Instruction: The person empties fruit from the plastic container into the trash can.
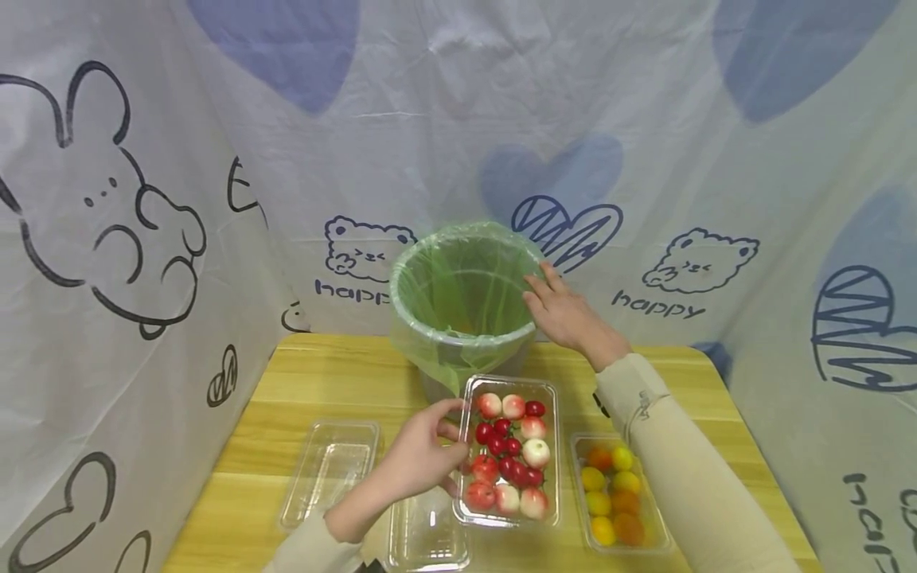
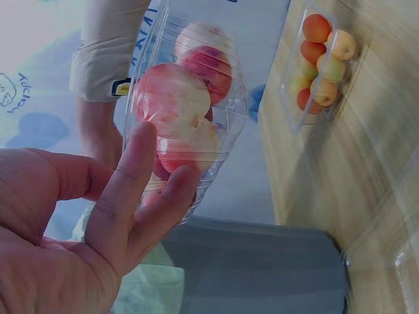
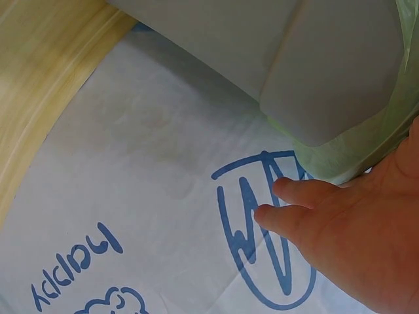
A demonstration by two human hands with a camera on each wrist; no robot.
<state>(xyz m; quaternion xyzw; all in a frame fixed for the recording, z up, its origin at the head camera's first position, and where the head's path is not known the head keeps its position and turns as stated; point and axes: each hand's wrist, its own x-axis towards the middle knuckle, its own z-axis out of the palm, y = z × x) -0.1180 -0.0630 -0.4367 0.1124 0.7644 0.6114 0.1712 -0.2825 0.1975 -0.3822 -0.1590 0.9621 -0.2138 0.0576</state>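
A clear plastic tray (image 1: pixel 510 454) of red cherries and pink peaches lies in front of a bin (image 1: pixel 462 294) lined with a green bag. My left hand (image 1: pixel 426 460) pinches the tray's left edge, thumb on top. In the left wrist view its fingers (image 2: pixel 131 196) lie against the tray (image 2: pixel 190 98), which seems raised a little off the table. My right hand (image 1: pixel 564 312) is at the bin's right rim with fingers straight, touching the liner. The right wrist view shows those fingers (image 3: pixel 294 196) beside the green liner (image 3: pixel 393 131).
A second clear tray (image 1: pixel 614 493) of orange and yellow fruit sits to the right on the wooden table (image 1: pixel 286 374). Two empty clear trays (image 1: pixel 333 469) (image 1: pixel 428 537) lie left and front. A printed cloth backdrop (image 1: pixel 143 199) encloses the table on three sides.
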